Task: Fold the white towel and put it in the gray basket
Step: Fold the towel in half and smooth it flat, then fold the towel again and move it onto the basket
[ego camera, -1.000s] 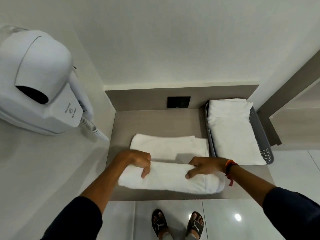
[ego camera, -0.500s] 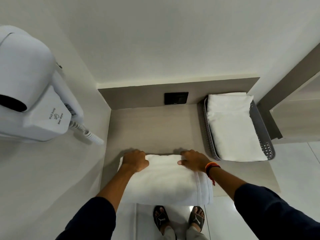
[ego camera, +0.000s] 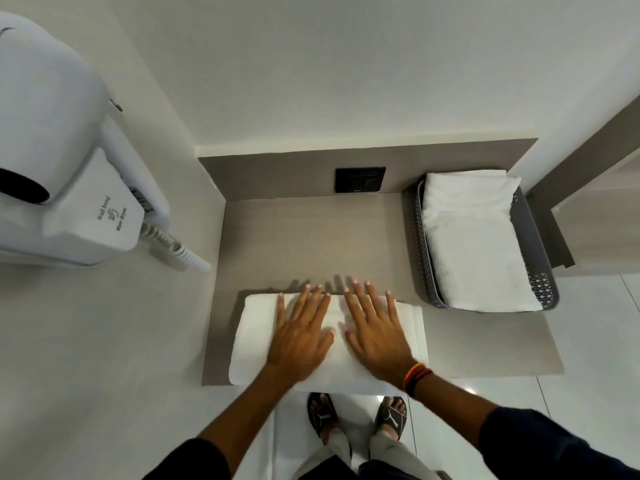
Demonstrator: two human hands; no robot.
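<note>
A wall-hung hair dryer fills the left. On the near shelf, the folded white towel lies flat under both palms: left hand and right hand, curled at its far edge half a second ago, now spread wide. Far right, the gray basket holds another folded towel.

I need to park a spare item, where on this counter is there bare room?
The counter is bare between the wall socket and the folded towel, and in front of the gray basket toward its right edge. Crowded: both flat hands, left hand and right hand, cover the towel; another white towel fills the basket.
</note>
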